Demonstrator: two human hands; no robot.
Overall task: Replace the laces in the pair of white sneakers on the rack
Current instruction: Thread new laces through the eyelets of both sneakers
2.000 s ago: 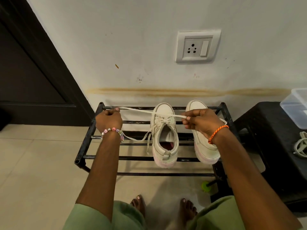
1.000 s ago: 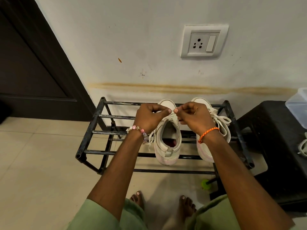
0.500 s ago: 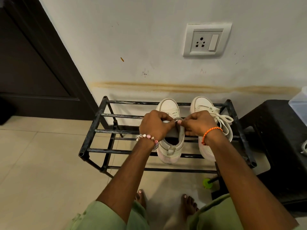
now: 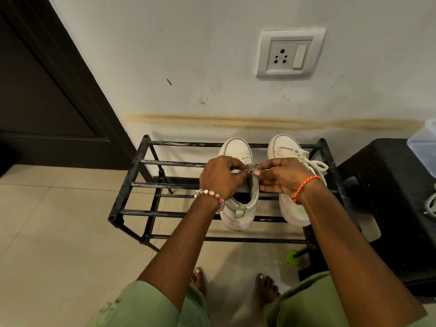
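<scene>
Both hands over the left sneaker (image 4: 238,208) on the top bars of the black rack (image 4: 132,175), toe toward the wall, heel hanging a little past the front bar. Left hand (image 4: 220,178) with fingers (image 4: 238,169) curled, pinching what looks like a thin white lace end at the upper eyelets; right hand (image 4: 282,177) meeting it from the other side, thumb and forefinger closed on the tongue or the same lace, hard to tell which because the knuckles hide the contact. Right sneaker (image 4: 292,208) just beside, touching the right wrist, already laced with a bow (image 4: 311,161) near its toe. So probably near the last eyelets of the second shoe. Possible trouble from here: a pull too strong toward the body, and the shoe sliding over the smooth bars and dropping off the front, since no hand holds its body down. Also a lace tip slipping out from the pinch and falling between the bars to the floor. Also a missed or crossed eyelet, because the hands cover the holes from the view above. Also the right forearm pushing the finished sneaker sideways or catching its loose bow. Better a short gentle pull, with one palm pressing on the shoe.
</scene>
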